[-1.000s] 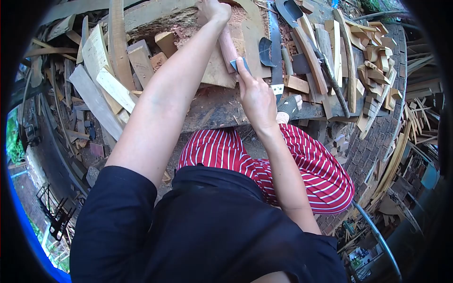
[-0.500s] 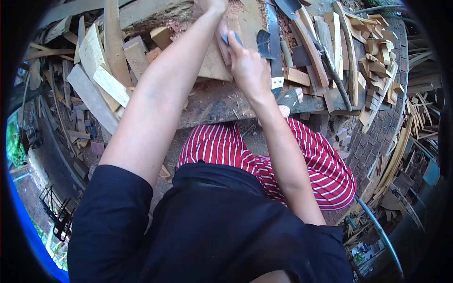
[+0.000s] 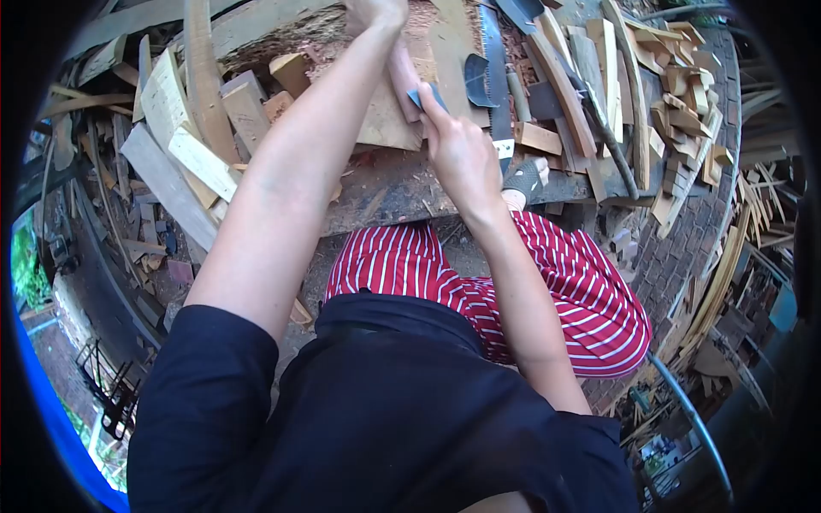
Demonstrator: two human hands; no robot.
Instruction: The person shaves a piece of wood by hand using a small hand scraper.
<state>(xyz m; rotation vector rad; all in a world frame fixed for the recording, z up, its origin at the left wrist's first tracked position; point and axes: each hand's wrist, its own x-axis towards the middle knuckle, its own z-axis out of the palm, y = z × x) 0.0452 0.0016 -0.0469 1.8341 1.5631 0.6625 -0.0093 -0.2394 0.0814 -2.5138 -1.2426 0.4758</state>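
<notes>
My left hand (image 3: 376, 12), at the top edge of the view, grips the far end of a narrow reddish wooden piece (image 3: 402, 72); its fingers are mostly hidden. My right hand (image 3: 462, 158) pinches a small blue-grey piece of sandpaper (image 3: 436, 92) against the near end of that wood, index finger stretched along it. Under the wooden piece lies a wider pale board (image 3: 389, 128) on the dark workbench (image 3: 376, 192). Just right of the right hand are a curled dark sandpaper sheet (image 3: 476, 81) and a handsaw blade (image 3: 493, 60).
Wood offcuts (image 3: 684, 103) are heaped on the right, and more boards (image 3: 175, 162) lean at left. A small wooden block (image 3: 539, 138) and a round stick (image 3: 518, 96) lie beside the saw. My foot (image 3: 522, 184) rests by the bench's near edge.
My right hand has moved with the sandpaper toward me along the wooden piece, down to its near end. My left hand stays at the far end.
</notes>
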